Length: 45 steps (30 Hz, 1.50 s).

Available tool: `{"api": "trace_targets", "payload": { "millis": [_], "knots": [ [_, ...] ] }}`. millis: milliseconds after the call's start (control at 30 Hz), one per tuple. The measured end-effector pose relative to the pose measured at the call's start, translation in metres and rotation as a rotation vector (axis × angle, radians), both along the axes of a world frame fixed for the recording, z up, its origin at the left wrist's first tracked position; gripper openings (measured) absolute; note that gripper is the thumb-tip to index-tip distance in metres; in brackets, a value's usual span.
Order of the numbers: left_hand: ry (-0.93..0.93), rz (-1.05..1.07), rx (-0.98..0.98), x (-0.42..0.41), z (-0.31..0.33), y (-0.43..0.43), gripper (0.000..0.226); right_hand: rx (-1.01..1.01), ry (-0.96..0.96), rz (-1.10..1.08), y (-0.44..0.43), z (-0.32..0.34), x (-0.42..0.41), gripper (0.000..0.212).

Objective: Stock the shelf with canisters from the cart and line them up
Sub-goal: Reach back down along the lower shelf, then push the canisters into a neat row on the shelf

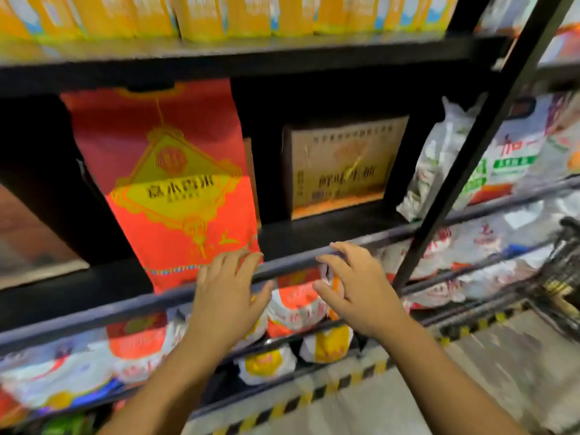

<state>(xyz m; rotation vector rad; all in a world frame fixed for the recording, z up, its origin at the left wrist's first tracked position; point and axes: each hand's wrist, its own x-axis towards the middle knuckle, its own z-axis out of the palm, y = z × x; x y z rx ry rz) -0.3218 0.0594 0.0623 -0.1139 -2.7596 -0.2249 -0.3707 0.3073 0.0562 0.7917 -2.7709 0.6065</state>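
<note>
A tall red box with a yellow diamond label (175, 189) stands on the black shelf (329, 233), at its front edge. My left hand (227, 296) hovers in front of the box's lower right corner with fingers spread, fingertips at the corner; contact is unclear. My right hand (351, 284) is open just right of it, fingers spread over the shelf's front rail (292, 266), holding nothing. A brown cardboard box (342, 167) sits further back on the same shelf. The black wire cart (561, 277) shows at the right edge.
Yellow packs (204, 17) fill the shelf above. White and orange bags (292, 306) lie on the lower shelves, with more white bags (445, 164) to the right. A black slanted upright (464, 152) crosses the right side. Yellow-black hazard tape (314, 394) marks the floor.
</note>
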Motion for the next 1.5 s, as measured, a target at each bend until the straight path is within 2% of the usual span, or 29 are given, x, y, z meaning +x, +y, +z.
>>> {"api": "trace_targets", "payload": {
  "millis": [200, 333, 500, 633, 833, 1033, 1267, 1500],
  "knots": [
    [-0.209, 0.035, 0.025, 0.052, -0.067, 0.001, 0.047, 0.042, -0.267, 0.048, 0.011, -0.07, 0.043, 0.059],
    [-0.36, 0.187, 0.082, 0.101, -0.091, -0.001, 0.041, 0.048, -0.382, 0.147, 0.006, -0.103, 0.074, 0.062],
    [-0.452, 0.416, 0.14, 0.176, -0.117, -0.01, 0.059, 0.102, -0.628, 0.297, -0.02, -0.126, 0.097, 0.089],
    [-0.517, 0.628, 0.134, 0.23, -0.117, -0.026, 0.065, 0.22, -0.661, 0.508, -0.054, -0.128, 0.117, 0.083],
    [-0.661, 1.039, 0.254, 0.312, -0.115, -0.052, 0.069, 0.437, -0.601, 0.806, -0.118, -0.119, 0.164, 0.078],
    [-0.642, 1.144, 0.36, 0.405, -0.117, -0.072, 0.074, 0.581, -0.466, 1.03, -0.196, -0.105, 0.236, 0.075],
    [-0.592, 1.265, 0.45, 0.553, -0.098, -0.091, 0.069, 0.726, -0.291, 1.2, -0.326, -0.112, 0.382, 0.081],
    [-0.422, 1.398, 0.504, 0.68, -0.084, -0.107, 0.072, 0.846, -0.206, 1.306, -0.438, -0.121, 0.514, 0.079]
  ]
}}
